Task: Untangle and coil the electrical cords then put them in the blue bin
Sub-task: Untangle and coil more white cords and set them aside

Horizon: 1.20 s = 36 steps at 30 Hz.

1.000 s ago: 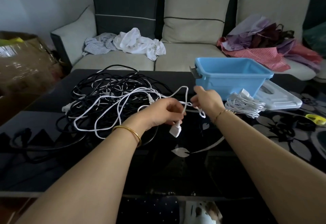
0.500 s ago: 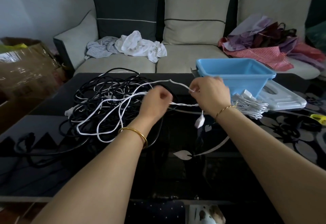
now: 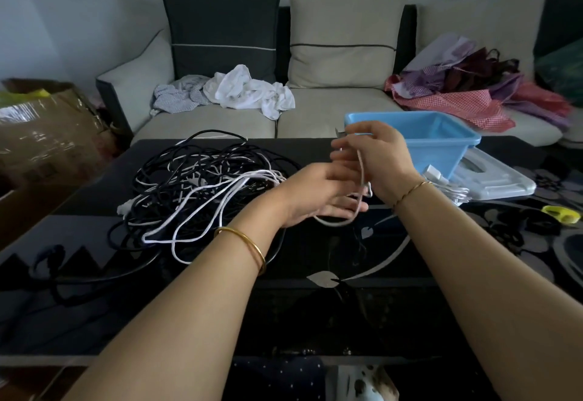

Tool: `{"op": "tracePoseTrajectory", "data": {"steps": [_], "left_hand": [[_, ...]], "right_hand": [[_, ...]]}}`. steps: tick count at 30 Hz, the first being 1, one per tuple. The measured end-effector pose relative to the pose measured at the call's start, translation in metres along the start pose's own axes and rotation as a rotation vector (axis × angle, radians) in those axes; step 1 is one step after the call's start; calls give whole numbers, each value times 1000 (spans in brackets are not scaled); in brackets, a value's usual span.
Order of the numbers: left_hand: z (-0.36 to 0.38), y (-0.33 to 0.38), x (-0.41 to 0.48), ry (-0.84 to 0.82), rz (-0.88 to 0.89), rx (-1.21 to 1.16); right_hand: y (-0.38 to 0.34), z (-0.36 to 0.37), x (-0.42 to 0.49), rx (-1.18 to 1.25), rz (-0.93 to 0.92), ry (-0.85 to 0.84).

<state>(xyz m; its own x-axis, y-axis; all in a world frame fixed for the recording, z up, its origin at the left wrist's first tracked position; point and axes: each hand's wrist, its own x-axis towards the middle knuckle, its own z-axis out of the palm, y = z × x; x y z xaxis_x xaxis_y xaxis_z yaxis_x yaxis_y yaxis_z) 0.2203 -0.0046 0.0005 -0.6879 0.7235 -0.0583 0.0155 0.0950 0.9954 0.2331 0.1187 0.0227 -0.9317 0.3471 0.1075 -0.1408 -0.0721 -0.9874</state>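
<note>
over the black glass table (image 3: 315, 312), the right hand (image 3: 380, 160) is up in front of the blue bin (image 3: 441, 145), fingers curled round a loop of white cord (image 3: 332, 223) that droops below both hands. the left hand (image 3: 315, 195) is right beside it, same cord running in from the tangled pile of black and white cords (image 3: 176, 173) on the left, but it's blurry so can't tell if it's actually gripping. another coiled white cord (image 3: 456, 193) lies just beside the bin

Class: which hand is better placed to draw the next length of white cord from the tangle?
Probably the left hand: it sits beside the tangle, where the white cord reaches it. The right hand is occupied, gripping that cord.
</note>
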Motion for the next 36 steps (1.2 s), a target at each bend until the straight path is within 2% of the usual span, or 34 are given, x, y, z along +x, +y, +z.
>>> {"op": "tracePoseTrajectory", "data": {"steps": [2,4,6,7,9,12,18,24,26,29,31,34,36], "left_hand": [[3,1,1,104,-43,-23],[-3,1,5,375,-52,102],[-16,-1,10,665,6,267],[-20,-2,11,730,54,337],[-21,-4,11,680,133,401],[-13,0,10,541,223,358],[-1,18,5,219,168,-221],[6,28,4,55,103,-437],[7,30,3,19,132,-495],[5,38,1,-1,255,-634],[2,42,0,35,340,-729],[-5,41,4,96,415,-791],[-12,39,5,163,440,-857]], "right_hand": [[0,-4,3,-170,-21,-29],[-2,-9,6,-434,-134,-33],[-9,-14,4,-507,-208,-59],[-13,-15,0,-474,-213,-85],[-23,-17,-8,-370,-219,-157],[-31,-18,-11,-249,-258,-186],[-26,-30,7,-24,-271,-62],[-4,-27,14,8,-262,-53],[8,-26,17,2,-191,-36],[35,-24,14,-85,-34,-114],[48,-20,9,-256,41,-210],[48,-9,-1,-620,29,-415],[40,-2,-6,-775,29,-546]]}}
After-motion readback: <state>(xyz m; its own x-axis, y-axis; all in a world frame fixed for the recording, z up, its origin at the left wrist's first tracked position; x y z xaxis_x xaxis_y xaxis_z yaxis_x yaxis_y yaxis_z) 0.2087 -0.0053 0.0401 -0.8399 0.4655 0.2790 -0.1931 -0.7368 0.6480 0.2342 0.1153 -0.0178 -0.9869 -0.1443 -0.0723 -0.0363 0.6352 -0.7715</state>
